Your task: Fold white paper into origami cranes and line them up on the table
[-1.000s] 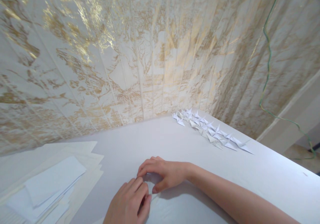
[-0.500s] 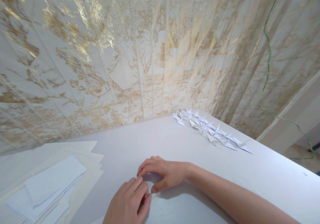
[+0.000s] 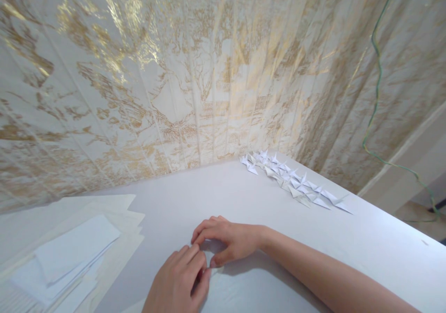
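Note:
A small piece of white paper (image 3: 209, 256) lies on the table between my two hands, mostly hidden under the fingers. My left hand (image 3: 181, 278) is at its near left, with curled fingers and the thumb closed on the paper's edge. From the right, my right hand (image 3: 226, 242) arches over it, the thumb and bent fingertips pressing the paper's far and right sides. The fingertips of both hands almost meet at the left. How the paper is folded cannot be made out.
Several folded white paper cranes (image 3: 294, 183) stand in rows near the table's right edge. Stacked paper sheets (image 3: 78, 245) lie at the left. A gold-patterned curtain (image 3: 195, 80) hangs behind the white table (image 3: 195, 192), and a green cord (image 3: 376, 80) dangles at the right.
Both hands stay around the paper with only a very slight shift of the fingers. The whole view has moved a little.

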A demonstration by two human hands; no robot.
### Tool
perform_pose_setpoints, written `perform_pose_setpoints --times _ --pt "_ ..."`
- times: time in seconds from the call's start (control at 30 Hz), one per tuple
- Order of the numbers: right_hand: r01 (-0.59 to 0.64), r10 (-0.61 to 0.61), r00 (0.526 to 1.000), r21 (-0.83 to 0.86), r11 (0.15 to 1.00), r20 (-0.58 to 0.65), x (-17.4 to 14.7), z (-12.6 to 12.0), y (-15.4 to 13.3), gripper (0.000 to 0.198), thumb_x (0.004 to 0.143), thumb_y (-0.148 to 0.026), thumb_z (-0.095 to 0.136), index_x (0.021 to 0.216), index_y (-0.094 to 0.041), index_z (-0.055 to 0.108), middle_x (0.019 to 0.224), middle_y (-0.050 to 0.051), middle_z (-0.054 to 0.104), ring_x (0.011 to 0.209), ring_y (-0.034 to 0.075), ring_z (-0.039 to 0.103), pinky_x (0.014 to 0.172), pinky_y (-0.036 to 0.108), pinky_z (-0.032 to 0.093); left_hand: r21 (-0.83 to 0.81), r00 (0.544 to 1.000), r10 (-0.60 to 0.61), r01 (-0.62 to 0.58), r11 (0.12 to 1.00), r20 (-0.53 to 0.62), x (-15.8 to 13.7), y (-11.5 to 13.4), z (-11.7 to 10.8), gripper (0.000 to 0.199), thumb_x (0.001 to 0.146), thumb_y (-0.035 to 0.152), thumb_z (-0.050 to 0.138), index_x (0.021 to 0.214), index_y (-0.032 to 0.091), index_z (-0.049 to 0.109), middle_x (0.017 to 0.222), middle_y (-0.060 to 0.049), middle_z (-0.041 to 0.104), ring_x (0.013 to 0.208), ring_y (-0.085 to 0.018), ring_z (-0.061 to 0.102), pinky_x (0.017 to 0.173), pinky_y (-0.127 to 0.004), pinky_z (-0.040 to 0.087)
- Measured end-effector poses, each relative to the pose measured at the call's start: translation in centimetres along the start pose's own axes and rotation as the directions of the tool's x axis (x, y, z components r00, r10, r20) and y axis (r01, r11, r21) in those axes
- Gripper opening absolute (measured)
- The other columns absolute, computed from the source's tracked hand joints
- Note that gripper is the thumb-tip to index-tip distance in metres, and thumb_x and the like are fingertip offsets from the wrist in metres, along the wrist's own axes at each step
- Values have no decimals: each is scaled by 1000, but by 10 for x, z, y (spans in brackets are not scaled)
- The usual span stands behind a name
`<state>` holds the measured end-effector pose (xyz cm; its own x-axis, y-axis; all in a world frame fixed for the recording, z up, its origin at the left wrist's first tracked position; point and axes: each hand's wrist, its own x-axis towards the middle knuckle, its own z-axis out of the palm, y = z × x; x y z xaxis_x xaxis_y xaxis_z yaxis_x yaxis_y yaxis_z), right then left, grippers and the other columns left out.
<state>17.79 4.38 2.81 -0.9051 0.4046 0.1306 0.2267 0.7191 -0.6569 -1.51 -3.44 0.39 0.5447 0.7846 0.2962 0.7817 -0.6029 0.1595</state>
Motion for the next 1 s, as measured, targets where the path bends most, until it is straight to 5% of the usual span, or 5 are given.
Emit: perform_pose_setpoints --times 1.0 --pt "14 -15 1000 -29 999 -16 0 3 4 35 81 -24 71 114 -17 60 128 11 58 120 23 51 106 39 29 -38 1000 -20 20 999 6 -1 2 -3 17 87 14 48 73 23 52 77 -1 63 75 -20 63 66 -33 50"
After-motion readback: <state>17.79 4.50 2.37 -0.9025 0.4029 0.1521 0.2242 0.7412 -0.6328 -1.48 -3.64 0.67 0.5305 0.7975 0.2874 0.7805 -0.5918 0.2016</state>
